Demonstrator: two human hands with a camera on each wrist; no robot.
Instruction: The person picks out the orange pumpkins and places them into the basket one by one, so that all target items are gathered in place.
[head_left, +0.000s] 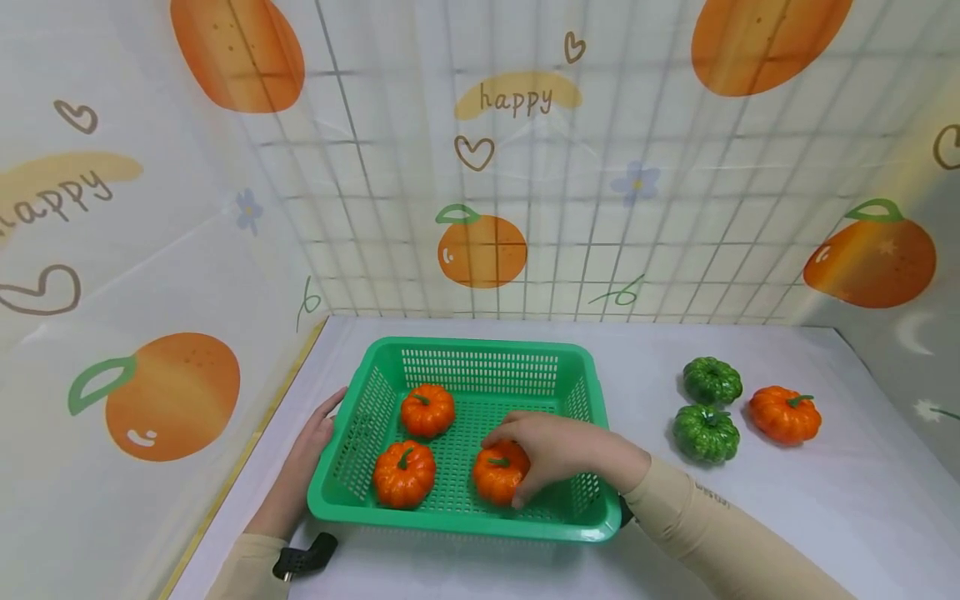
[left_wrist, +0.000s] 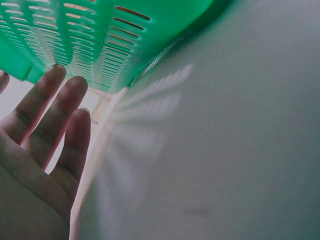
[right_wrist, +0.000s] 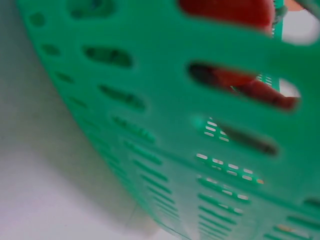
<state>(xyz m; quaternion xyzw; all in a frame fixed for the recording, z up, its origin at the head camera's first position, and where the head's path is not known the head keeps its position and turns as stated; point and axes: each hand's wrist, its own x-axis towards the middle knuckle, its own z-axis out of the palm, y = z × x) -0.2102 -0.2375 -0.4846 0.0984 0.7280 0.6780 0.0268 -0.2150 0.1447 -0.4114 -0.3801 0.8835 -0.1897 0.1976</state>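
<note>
A green plastic basket [head_left: 465, 522] with slotted walls stands on the white table, holding several small orange pumpkins. My right hand [head_left: 558, 450] reaches over the basket's right side and grips one orange pumpkin [head_left: 495, 482], thumb at its near right and fingers over its far side. Two other orange pumpkins, one farther back [head_left: 427, 410] and one nearer [head_left: 404, 475], sit in the left half. Outside the left wall is my left hand [head_left: 310, 450], its fingers extended along the rim; in the left wrist view the straight fingers [left_wrist: 70, 107] lie against the slotted wall. The right wrist view is mostly basket wall [right_wrist: 165, 160].
To the right of the basket, two green pumpkins, one behind [head_left: 712, 381] and one in front [head_left: 706, 434], lie beside another orange pumpkin [head_left: 784, 415]. A patterned curtain [head_left: 405, 167] over a wire grid closes off the back, with similar sheeting at both sides.
</note>
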